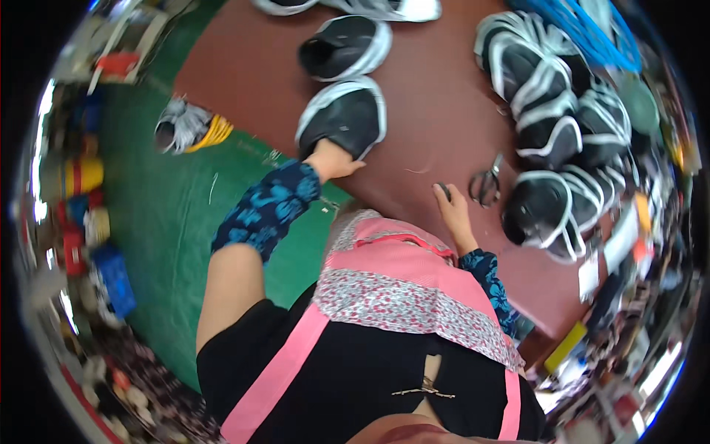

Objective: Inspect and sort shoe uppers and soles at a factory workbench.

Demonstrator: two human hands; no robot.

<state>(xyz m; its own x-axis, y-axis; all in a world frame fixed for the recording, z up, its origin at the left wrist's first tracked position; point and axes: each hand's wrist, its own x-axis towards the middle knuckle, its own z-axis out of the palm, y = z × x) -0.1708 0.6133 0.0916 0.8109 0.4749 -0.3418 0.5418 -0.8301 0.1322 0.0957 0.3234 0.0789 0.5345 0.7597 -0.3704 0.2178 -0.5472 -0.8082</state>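
My pink apron [403, 255] covers my front at the lower centre of the frame. Just beyond it, right of centre, my right hand [455, 212] is curled, its fingertips closed on a small dark object [444, 192] too blurred to name. Black-handled scissors [484, 186] lie just right of that hand on the reddish-brown table [429, 96]. Left of centre, my left hand [333, 158] reaches into a black shoe upper with white edging [345, 117]; my thumb shows outside, but my fingers are hidden, so I can't tell how tightly they close. That upper lies directly beyond my left hand, touching it, and well apart from my right. Similar uppers [543, 140] are heaped at the right; another upper [347, 46] sits farther off, at top centre.
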